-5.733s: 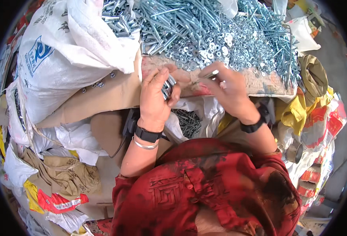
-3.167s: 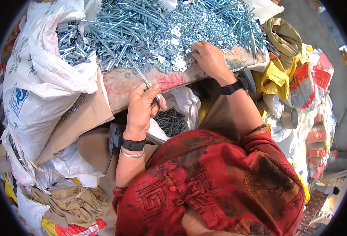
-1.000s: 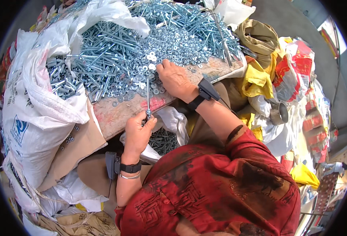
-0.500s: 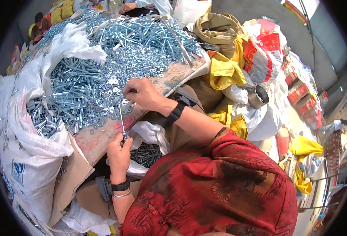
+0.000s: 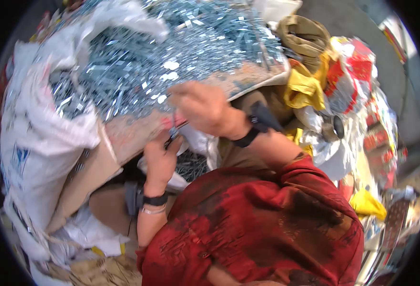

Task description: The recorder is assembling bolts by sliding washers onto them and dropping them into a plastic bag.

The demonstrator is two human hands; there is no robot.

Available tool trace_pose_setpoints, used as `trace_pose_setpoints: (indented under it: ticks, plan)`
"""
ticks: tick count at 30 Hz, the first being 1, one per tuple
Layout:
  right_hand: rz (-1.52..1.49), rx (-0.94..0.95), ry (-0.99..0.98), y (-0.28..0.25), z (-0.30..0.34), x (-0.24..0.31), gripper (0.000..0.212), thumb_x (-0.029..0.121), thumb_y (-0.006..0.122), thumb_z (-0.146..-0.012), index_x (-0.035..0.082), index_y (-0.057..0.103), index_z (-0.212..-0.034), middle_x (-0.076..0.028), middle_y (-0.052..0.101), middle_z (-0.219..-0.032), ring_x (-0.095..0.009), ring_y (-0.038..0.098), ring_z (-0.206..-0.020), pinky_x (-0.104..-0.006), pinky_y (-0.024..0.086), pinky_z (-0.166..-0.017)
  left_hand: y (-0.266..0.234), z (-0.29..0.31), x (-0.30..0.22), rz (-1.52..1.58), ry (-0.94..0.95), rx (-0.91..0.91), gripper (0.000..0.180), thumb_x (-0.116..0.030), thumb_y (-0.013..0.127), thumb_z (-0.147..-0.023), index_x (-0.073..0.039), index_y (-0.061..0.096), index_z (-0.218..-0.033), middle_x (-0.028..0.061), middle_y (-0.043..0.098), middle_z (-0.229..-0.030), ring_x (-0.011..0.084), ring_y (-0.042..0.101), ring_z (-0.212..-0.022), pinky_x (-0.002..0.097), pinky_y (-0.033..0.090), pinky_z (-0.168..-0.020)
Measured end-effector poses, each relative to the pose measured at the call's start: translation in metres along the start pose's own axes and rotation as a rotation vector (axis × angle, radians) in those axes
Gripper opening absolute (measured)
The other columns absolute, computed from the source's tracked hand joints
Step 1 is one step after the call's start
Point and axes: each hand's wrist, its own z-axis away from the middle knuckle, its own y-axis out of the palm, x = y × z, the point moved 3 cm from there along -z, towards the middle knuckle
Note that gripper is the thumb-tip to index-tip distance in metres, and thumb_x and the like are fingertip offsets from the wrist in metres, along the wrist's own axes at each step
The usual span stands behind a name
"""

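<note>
A large heap of silvery bolts and washers (image 5: pixel 172 62) covers a board (image 5: pixel 138 136). My left hand (image 5: pixel 161 159) sits at the board's near edge, fingers pinched on the lower end of a long bolt (image 5: pixel 173 125). My right hand (image 5: pixel 202 107) is just above it, fingers closed at the bolt's upper end, near loose washers. The frame is motion-blurred, so small parts on the bolt are unclear. Both wrists wear dark bands.
A white sack (image 5: pixel 38 138) lies at the left. Under the board's edge an open white bag holds dark screws (image 5: pixel 191 164). Yellow, red and olive bags (image 5: pixel 324 81) are piled at the right. My red shirt fills the lower middle.
The view has swung, shifting the heap left and up. My right hand has come from the washers down to the bolt's top, close above the left hand, which still grips the bolt.
</note>
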Motion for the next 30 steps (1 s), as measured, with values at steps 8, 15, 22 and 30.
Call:
trace_pose_setpoints:
  ticks: [8, 15, 22, 30]
  plan:
    - [-0.867, 0.387, 0.807, 0.012, 0.011, -0.008, 0.035, 0.020, 0.076, -0.085, 0.000, 0.063, -0.110, -0.004, 0.065, -0.087, -0.008, 0.059, -0.073, -0.0231, 0.047, -0.058, -0.028, 0.001, -0.016, -0.090, 0.042, -0.031, 0.016, -0.011, 0.072, -0.082, -0.001, 0.062, -0.087, 0.0209, 0.061, -0.076, 0.0415, 0.061, -0.070, 0.0427, 0.045, -0.058]
    - [-1.169, 0.355, 0.787, 0.073, 0.007, 0.016, 0.033, 0.025, 0.069, -0.092, -0.003, 0.067, -0.110, -0.008, 0.066, -0.105, -0.013, 0.060, -0.098, -0.0303, 0.050, -0.085, -0.019, 0.001, -0.011, 0.090, 0.155, -0.092, 0.019, -0.012, 0.074, -0.082, -0.001, 0.067, -0.096, 0.0199, 0.065, -0.075, 0.0295, 0.062, -0.062, 0.0383, 0.047, -0.060]
    - [-0.977, 0.136, 0.567, 0.049, 0.011, 0.037, 0.042, 0.032, 0.050, -0.102, -0.003, 0.067, -0.117, -0.011, 0.064, -0.125, -0.019, 0.058, -0.113, -0.0328, 0.045, -0.097, -0.081, -0.005, 0.014, 0.053, -0.126, -0.456, 0.023, -0.016, 0.072, -0.089, 0.002, 0.060, -0.082, 0.0083, 0.047, -0.059, 0.0102, 0.040, -0.061, 0.0331, 0.039, -0.053]
    - [-0.953, 0.067, 0.973, 0.039, 0.019, 0.003, 0.045, 0.037, 0.048, -0.104, -0.006, 0.063, -0.106, -0.010, 0.069, -0.092, -0.017, 0.065, -0.087, -0.0299, 0.051, -0.083, -0.050, 0.003, -0.010, -0.154, 0.041, -0.361, 0.025, -0.014, 0.077, -0.081, -0.002, 0.055, -0.074, 0.0189, 0.055, -0.064, 0.0400, 0.055, -0.060, 0.0427, 0.042, -0.053]
